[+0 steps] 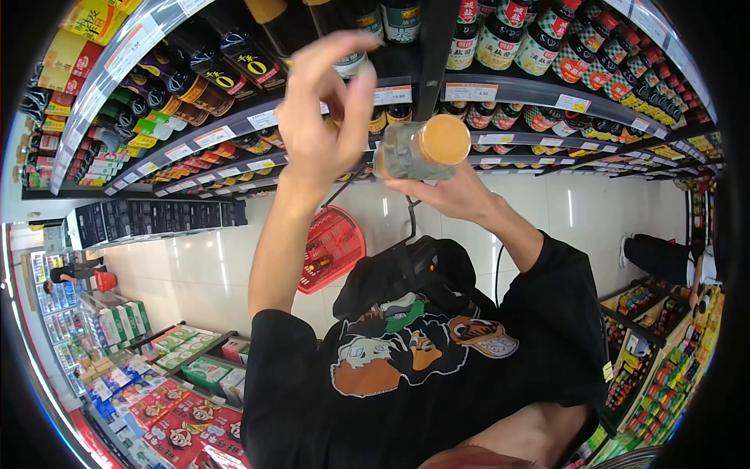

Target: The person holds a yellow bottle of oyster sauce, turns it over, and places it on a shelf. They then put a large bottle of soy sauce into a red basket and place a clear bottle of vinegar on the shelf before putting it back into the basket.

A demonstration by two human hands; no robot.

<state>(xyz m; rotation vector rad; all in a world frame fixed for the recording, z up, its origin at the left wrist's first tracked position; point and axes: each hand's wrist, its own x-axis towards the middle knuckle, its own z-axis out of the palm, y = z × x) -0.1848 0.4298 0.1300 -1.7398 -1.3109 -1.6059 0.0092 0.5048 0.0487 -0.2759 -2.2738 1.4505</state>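
Note:
My right hand (pixel 457 191) is wrapped round a clear glass bottle (pixel 400 152) with a wide tan-orange cap (pixel 445 140). The bottle is tilted with its cap toward me, so its label and contents are hard to make out. Raised at the shelf front, my left hand (pixel 324 117) has its fingers curved and apart, with nothing seen between them. Behind its fingertips stand dark sauce bottles (pixel 248 61), some with a yellow zero on the label. Part of that row is hidden by the hand.
Price-tagged shelf edges (pixel 539 95) curve across the front, with green-checked bottles (pixel 574 59) at right. A red shopping basket (pixel 355 258) with a few items is below on the tiled floor (pixel 539 203). Other people (pixel 66 273) appear at far left and right. Stacked boxes (pixel 183 414) fill the lower left.

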